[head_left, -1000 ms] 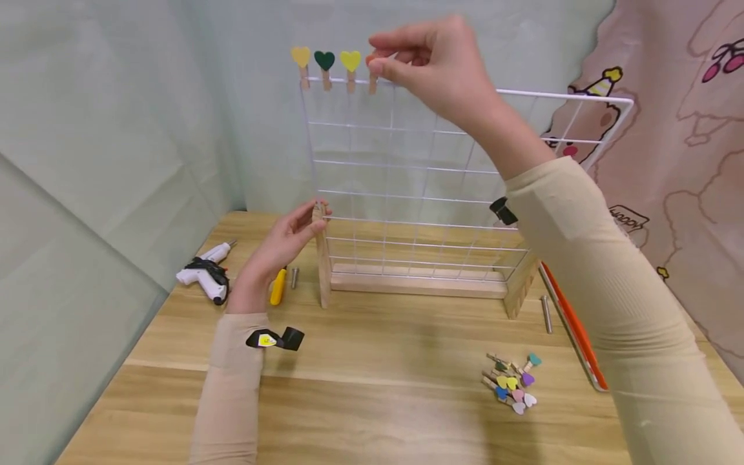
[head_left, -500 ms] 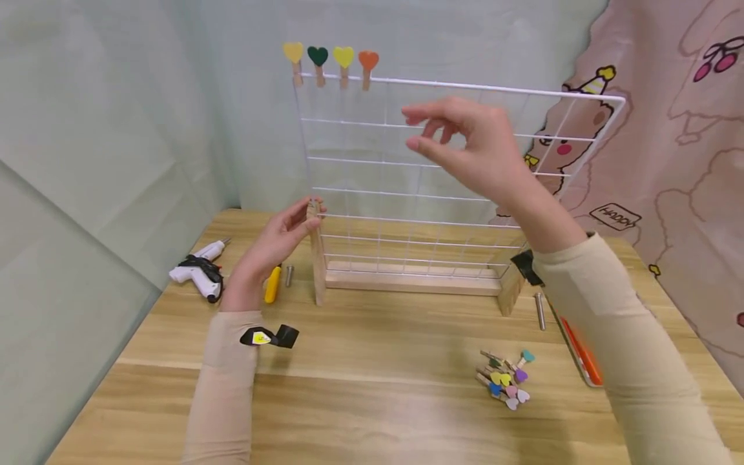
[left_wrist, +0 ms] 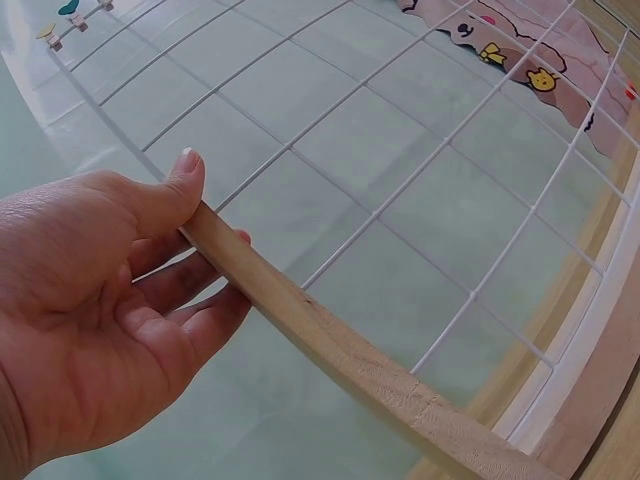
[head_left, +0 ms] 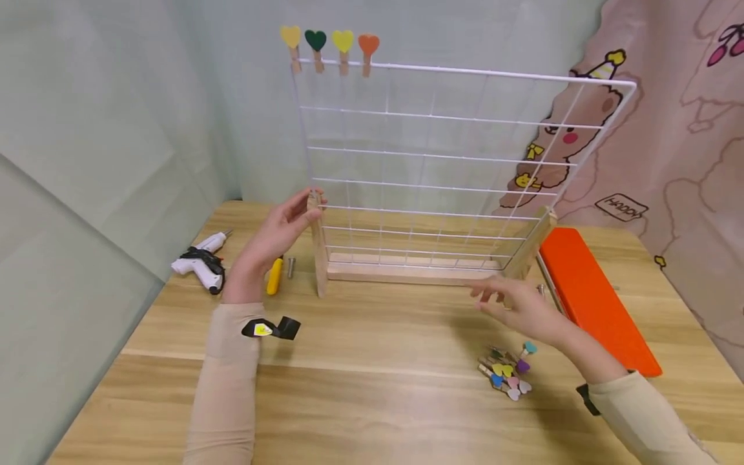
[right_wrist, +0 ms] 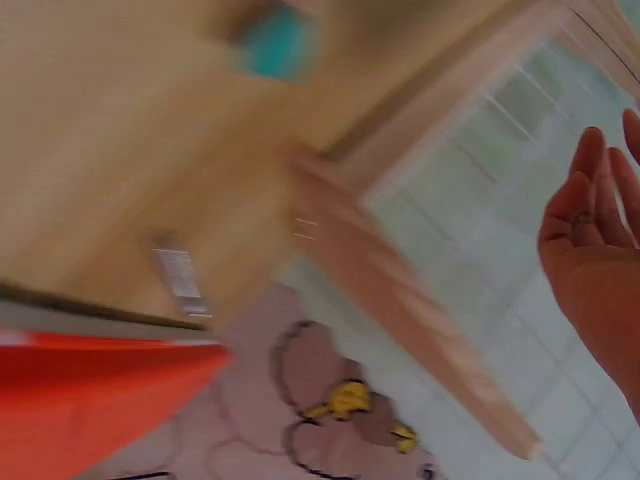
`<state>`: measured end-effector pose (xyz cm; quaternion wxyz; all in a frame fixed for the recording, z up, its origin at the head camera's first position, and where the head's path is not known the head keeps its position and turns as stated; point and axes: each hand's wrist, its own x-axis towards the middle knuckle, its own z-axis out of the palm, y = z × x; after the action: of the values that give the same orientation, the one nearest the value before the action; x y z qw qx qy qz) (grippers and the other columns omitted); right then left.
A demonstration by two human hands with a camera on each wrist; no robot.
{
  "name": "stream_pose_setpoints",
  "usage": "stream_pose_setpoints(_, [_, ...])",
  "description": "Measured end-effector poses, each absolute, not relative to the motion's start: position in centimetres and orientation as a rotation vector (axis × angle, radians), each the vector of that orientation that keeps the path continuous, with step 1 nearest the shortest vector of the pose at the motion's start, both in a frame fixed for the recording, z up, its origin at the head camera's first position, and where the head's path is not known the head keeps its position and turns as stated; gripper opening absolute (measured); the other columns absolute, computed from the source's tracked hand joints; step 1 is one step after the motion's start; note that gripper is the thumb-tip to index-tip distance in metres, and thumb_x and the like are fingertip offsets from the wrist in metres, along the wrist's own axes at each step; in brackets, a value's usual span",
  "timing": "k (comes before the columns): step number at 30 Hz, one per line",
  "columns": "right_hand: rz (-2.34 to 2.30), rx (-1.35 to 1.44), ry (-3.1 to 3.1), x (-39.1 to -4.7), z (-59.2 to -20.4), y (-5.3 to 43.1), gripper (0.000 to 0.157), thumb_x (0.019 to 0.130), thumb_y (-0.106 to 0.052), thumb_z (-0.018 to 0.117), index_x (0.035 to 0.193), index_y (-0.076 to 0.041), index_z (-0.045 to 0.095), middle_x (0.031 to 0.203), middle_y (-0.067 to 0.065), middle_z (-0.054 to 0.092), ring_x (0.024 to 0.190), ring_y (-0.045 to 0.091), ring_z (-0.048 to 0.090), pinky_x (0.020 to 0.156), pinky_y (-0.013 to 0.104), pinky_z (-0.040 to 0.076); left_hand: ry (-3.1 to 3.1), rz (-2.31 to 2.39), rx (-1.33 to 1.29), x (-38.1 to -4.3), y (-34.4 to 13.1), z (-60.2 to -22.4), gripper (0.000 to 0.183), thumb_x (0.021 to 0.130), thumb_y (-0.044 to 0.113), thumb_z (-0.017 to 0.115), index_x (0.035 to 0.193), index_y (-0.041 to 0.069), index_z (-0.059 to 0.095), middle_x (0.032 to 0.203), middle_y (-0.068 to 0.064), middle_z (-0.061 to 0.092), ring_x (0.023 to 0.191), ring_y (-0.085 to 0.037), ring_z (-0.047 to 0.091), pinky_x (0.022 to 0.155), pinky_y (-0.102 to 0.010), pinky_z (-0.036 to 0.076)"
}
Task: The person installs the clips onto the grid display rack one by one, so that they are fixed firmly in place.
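A white wire grid [head_left: 459,72] stands upright in a wooden stand [head_left: 401,272]. Clipped in a row on its top left rail are heart-topped clothespins: pale yellow [head_left: 290,37], dark green [head_left: 316,40], bright yellow [head_left: 343,41] and orange [head_left: 369,44]. My left hand [head_left: 273,236] holds the top of the stand's left post [left_wrist: 330,340], thumb on the near side and fingers behind. In the head view, my right hand [head_left: 520,307] hovers with loosely bent fingers, holding nothing. Just below it lies a pile of mini clothespins [head_left: 506,373] with coloured hearts.
A white glue gun [head_left: 200,263] wrapped in black cord lies at the left, beside a yellow-handled tool [head_left: 275,276] and a metal bolt [head_left: 291,267]. At the right, a long orange box [head_left: 599,300] lies along the stand, with another bolt [right_wrist: 182,278] near it.
My right hand has let go of the orange clothespin on the top rail and come down to the right, over the pile. The left hand keeps its hold on the post.
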<state>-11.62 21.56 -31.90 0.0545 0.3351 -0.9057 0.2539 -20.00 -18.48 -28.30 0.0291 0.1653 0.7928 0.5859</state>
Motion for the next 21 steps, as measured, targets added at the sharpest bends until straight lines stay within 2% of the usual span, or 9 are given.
stream_pose_setpoints(4, [0.760,1.099,-2.739,-9.5,-34.7,23.6,0.037,0.074,-0.004,0.066,0.110,-0.011,0.058,0.097,-0.002,0.061,0.080,0.005,0.054,0.064,0.024,0.048,2.425,1.823,0.526,-19.3,-18.2,-27.6,0.052,0.089,0.030,0.047,0.135,0.014,0.031,0.134,-0.007,0.039,0.126,-0.015,0.029,0.102,-0.039,0.024])
stream_pose_setpoints(10, [0.645,1.238,-2.608,-7.6,-36.4,25.1,0.041,0.065,0.003,0.071,0.102,-0.011,0.063,0.097,-0.002,0.060,0.079,0.010,0.057,0.061,0.019,0.048,2.442,1.803,0.509,-19.0,-18.2,-27.3,0.053,0.089,0.032,0.047,0.135,0.014,0.030,0.134,-0.005,0.039,0.126,-0.015,0.028,0.102,-0.038,0.025])
stream_pose_setpoints(21, [0.677,1.292,-2.690,-7.8,-37.1,25.8,0.036,0.071,0.004,0.066,0.103,-0.012,0.061,0.098,-0.003,0.058,0.083,0.010,0.056,0.066,0.022,0.049,2.484,1.785,0.481,-20.4,-18.8,-28.9,0.059,0.083,0.043,0.050,0.135,0.024,0.029,0.138,0.001,0.032,0.126,-0.011,0.027,0.102,-0.036,0.026])
